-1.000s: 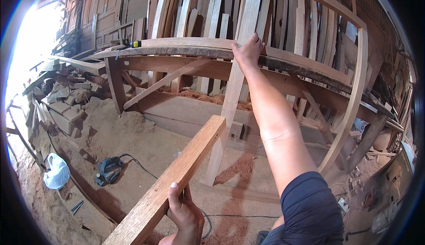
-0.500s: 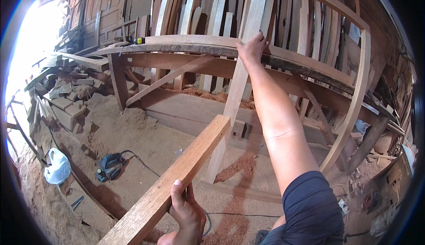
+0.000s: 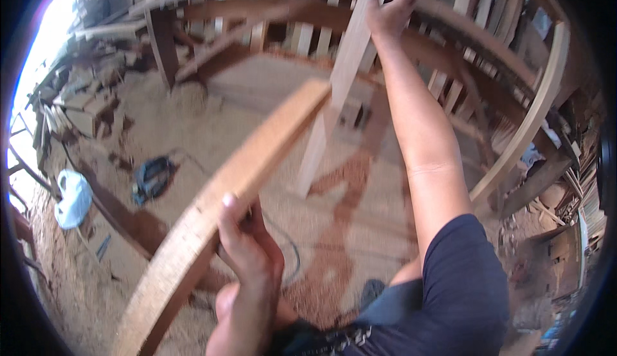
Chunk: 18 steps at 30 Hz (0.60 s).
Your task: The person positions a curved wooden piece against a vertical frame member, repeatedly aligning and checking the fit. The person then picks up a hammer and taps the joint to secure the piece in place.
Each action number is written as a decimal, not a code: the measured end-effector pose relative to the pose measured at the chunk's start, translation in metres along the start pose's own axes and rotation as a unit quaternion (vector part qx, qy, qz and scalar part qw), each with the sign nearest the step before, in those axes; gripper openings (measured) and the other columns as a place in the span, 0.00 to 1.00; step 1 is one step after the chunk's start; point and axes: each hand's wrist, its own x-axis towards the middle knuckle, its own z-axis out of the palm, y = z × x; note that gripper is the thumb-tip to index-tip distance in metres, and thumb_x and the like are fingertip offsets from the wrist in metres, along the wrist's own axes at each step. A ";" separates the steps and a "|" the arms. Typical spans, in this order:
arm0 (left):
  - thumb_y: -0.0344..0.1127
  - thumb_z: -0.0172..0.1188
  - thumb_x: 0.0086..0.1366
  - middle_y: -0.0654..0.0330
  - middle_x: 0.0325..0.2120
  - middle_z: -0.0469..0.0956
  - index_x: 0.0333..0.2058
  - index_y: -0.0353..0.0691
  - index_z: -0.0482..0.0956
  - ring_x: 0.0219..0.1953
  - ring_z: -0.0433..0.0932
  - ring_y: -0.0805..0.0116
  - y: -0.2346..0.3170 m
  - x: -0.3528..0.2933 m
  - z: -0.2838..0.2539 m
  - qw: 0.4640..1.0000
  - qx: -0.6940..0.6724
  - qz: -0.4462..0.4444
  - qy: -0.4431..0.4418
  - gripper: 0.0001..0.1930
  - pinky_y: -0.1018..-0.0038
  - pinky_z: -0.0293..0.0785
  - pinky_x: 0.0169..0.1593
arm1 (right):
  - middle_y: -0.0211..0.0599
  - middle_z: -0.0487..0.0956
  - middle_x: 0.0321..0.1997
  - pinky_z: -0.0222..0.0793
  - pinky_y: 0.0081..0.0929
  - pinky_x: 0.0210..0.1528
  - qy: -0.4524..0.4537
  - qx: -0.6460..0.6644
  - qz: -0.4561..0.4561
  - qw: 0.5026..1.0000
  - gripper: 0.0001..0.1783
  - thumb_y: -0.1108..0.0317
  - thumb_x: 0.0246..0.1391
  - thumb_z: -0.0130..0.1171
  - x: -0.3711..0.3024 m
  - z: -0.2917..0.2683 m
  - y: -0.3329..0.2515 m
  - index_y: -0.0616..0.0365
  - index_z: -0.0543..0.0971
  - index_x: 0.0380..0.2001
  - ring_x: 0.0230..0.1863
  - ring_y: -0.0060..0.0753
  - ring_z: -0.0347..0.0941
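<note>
My left hand [image 3: 254, 247] grips a long wooden beam [image 3: 225, 182] from its right side, thumb on the top face. The beam's far end meets, or overlaps in view, a paler upright board [image 3: 340, 76]; whether they are joined I cannot tell. Farther off, at the upper part of that board, is my right hand [image 3: 391, 12]. Its thumb lies against the board, and its fingers stand apart to the right. Just beyond the board shows a short piece of wood [image 3: 352, 113] with dark holes in its end.
A long workbench [image 3: 276, 12] crosses the back. To the right a pale frame member [image 3: 533, 118] slants down. On the sawdust-covered floor lie a blue-grey corded power tool [image 3: 152, 179] and a whitish plastic bag [image 3: 74, 198]. Offcuts [image 3: 80, 108] are heaped at the left.
The view has tilted downward, so the bench sits higher in the picture. My right hand has loosened from around the upright board, its fingers now spread. The left hand still holds the beam.
</note>
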 end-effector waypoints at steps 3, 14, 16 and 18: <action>0.38 0.65 0.67 0.53 0.53 0.73 0.56 0.29 0.69 0.58 0.74 0.66 0.014 0.011 -0.011 0.999 -0.030 0.044 -0.008 0.25 0.69 0.72 0.65 | 0.51 0.70 0.60 0.61 0.38 0.68 0.006 0.193 0.101 0.976 0.41 0.42 0.67 0.54 -0.122 -0.035 -0.009 0.68 0.60 0.65 0.61 0.42 0.69; 0.36 0.61 0.68 0.48 0.53 0.74 0.55 0.29 0.68 0.59 0.75 0.59 0.030 -0.003 -0.006 0.988 0.041 0.144 -0.025 0.22 0.67 0.76 0.65 | 0.57 0.71 0.68 0.66 0.43 0.67 -0.640 -0.021 0.410 0.650 0.59 0.37 0.48 0.71 -0.526 -0.208 -0.012 0.64 0.58 0.72 0.69 0.54 0.68; 0.37 0.61 0.68 0.48 0.53 0.75 0.55 0.29 0.68 0.59 0.75 0.59 0.034 -0.001 -0.014 0.987 0.055 0.149 -0.027 0.23 0.66 0.76 0.65 | 0.52 0.76 0.63 0.70 0.43 0.63 -0.641 0.022 0.396 0.657 0.53 0.40 0.49 0.71 -0.523 -0.189 -0.032 0.60 0.63 0.69 0.64 0.52 0.74; 0.37 0.62 0.68 0.48 0.53 0.75 0.55 0.29 0.68 0.60 0.75 0.58 0.034 -0.002 -0.015 0.987 0.053 0.148 -0.024 0.23 0.65 0.76 0.65 | 0.48 0.80 0.59 0.72 0.44 0.60 -0.636 0.039 0.394 0.662 0.46 0.43 0.50 0.71 -0.521 -0.180 -0.038 0.58 0.67 0.65 0.60 0.52 0.77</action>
